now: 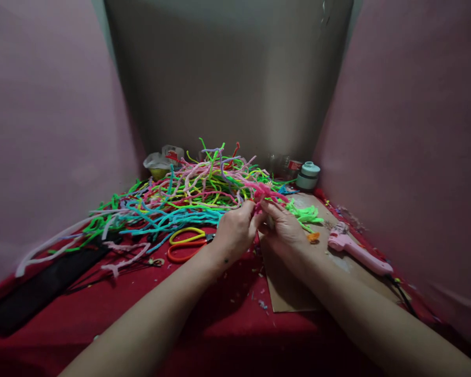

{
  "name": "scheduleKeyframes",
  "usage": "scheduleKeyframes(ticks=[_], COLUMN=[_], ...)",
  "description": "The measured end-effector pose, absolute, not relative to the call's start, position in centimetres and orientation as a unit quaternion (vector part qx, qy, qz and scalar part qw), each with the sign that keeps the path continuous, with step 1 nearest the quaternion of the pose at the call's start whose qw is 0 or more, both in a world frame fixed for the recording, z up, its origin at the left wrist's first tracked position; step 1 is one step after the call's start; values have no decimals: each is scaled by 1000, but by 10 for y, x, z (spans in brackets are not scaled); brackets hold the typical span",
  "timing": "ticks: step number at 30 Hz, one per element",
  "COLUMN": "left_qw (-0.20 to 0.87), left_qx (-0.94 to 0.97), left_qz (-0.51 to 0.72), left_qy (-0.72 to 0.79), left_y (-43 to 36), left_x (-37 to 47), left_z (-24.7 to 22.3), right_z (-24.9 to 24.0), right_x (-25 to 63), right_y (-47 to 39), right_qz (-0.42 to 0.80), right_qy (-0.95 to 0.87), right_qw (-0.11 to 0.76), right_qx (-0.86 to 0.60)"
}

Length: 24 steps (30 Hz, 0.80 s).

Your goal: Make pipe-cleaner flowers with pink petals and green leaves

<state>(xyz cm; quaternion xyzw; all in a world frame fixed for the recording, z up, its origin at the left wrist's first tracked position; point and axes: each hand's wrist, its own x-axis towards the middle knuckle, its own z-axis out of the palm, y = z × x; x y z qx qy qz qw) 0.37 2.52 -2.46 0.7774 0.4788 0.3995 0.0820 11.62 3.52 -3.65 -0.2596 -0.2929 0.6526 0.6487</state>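
Hot pink pipe cleaners (264, 191), bent into a small bundle, are pinched between my two hands above the middle of the table. My left hand (237, 228) has its fingers closed on the bundle's lower left side. From the right, my right hand (284, 225) grips the same bundle with thumb and fingers. The exact fingertip contact is partly hidden. Behind my hands spreads a large heap of coloured pipe cleaners (204, 183). Scissors (186, 245) with yellow and red handles lie just left of my left wrist, their blades mostly hidden.
A pink glue gun (359, 251) lies on a cardboard sheet (290, 288) at right, its cord trailing rightward. Green pipe cleaner pieces (304, 212) and an orange piece (313, 237) lie nearby. A teal jar (308, 176) stands behind. A black strip (43, 288) lies at left on the red cloth (141, 314).
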Motion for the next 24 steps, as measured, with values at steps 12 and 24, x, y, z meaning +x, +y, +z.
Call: scheduleKeyframes(ticks=[12, 24], left_qw=[426, 523], left_qx=[648, 610], left_qz=[451, 453], left_qy=[442, 388], left_y=[40, 44], left_x=[-1, -9], left_z=[1, -16], right_z=[-16, -30], right_x=[101, 102], right_y=[50, 50], right_qz=[632, 630], right_qy=[-346, -358], right_qw=[634, 624], right_qx=[-279, -293])
